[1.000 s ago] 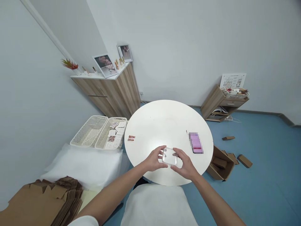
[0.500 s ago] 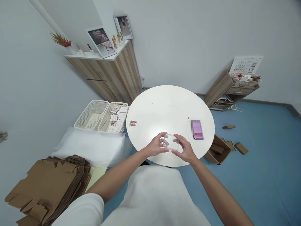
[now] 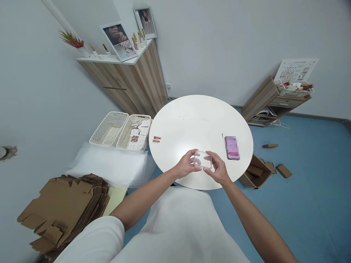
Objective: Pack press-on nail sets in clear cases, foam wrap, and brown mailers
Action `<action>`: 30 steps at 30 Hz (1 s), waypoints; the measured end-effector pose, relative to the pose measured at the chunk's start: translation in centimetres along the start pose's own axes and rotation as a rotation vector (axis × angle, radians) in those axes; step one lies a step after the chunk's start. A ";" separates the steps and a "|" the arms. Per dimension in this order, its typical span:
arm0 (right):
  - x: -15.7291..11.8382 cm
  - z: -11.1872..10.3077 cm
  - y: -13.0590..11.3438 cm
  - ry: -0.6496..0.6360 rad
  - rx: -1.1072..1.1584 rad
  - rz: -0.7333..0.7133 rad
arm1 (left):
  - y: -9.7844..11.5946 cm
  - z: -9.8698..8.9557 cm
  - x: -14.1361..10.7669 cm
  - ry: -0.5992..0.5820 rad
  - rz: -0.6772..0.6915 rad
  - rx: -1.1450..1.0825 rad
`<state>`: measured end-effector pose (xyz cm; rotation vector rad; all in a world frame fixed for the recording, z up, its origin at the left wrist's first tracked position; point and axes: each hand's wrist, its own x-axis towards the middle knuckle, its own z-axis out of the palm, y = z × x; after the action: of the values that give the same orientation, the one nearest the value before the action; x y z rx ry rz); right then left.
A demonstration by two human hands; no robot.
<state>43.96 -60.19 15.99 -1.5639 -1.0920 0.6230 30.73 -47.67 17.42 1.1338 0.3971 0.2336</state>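
A small clear plastic box (image 3: 203, 159) is held level between my two hands, over the near side of the round white table (image 3: 203, 113). My left hand (image 3: 187, 163) grips its left end, thumb at the lower edge and fingers at the upper edge. The right end sits in the grip of my right hand (image 3: 218, 168) in the same way. Through the clear plastic I see parts of my fingers. On the table's left side lies a set of reddish-brown false nails (image 3: 157, 139). To the right is a phone (image 3: 232, 148) with a purple, blurred screen.
Two white plastic baskets (image 3: 123, 116) stand left of the table, one containing cards and nail sets. Flattened cardboard boxes (image 3: 63, 208) are stacked at lower left beside white foam sheets (image 3: 109, 160). An open cardboard box (image 3: 263, 177) and small cartons lie on the blue floor at right.
The whole view has shifted slightly. Both hands still hold the clear box, which appears a little further right and higher in the picture.
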 end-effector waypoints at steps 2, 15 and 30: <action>0.2 -0.1 -0.1 0.005 -0.005 -0.010 | 0.0 0.0 0.1 -0.004 0.009 0.002; 2.3 -1.7 -2.3 -0.246 -0.325 -0.090 | 1.8 -0.7 0.5 -0.032 0.057 0.272; 2.2 -2.6 -5.8 -0.393 -0.616 -0.138 | 2.8 0.1 -0.4 -0.159 0.076 0.445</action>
<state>45.22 -59.40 22.59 -1.9033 -1.7971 0.5380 30.51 -46.79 20.06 1.5951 0.2704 0.1223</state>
